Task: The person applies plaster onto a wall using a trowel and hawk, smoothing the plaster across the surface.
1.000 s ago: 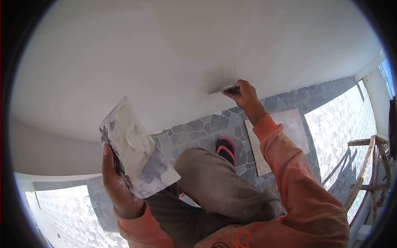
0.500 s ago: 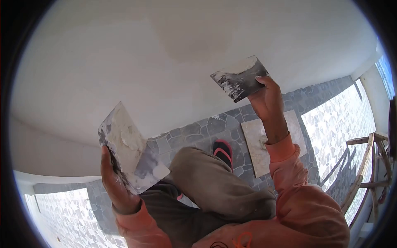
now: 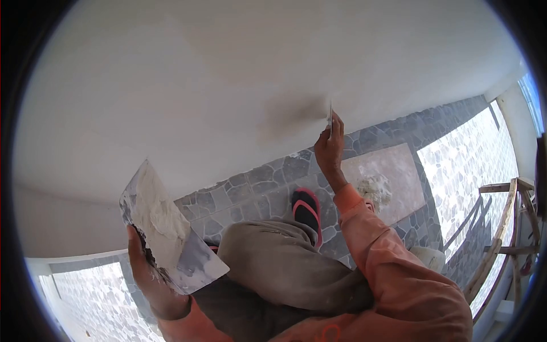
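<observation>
My left hand (image 3: 151, 282) is closed around the edge of a flat metal plate (image 3: 199, 263) smeared and loaded with a thick mass of off-white putty (image 3: 156, 214). In my right hand (image 3: 330, 149) is a wide scraper (image 3: 331, 112), seen almost edge-on. Its blade stands up against, or very close to, the pale wall (image 3: 211, 68); contact is hard to tell. A darker patch, shadow or damp putty, shows on the wall just left of the blade. The fingers of my right hand are pressed along the scraper's side.
On the stone-patterned floor (image 3: 262, 176) lies a square board (image 3: 404, 165) with a heap of putty (image 3: 374, 189). My foot in a sandal (image 3: 306, 208) is beside it. A pale rounded container (image 3: 430, 259) sits behind my right arm. A wooden trestle (image 3: 504, 225) stands at the right.
My right hand has moved left and slightly down, turning the scraper from face-on to edge-on at the wall. My left hand and the loaded plate have shifted slightly down and left.
</observation>
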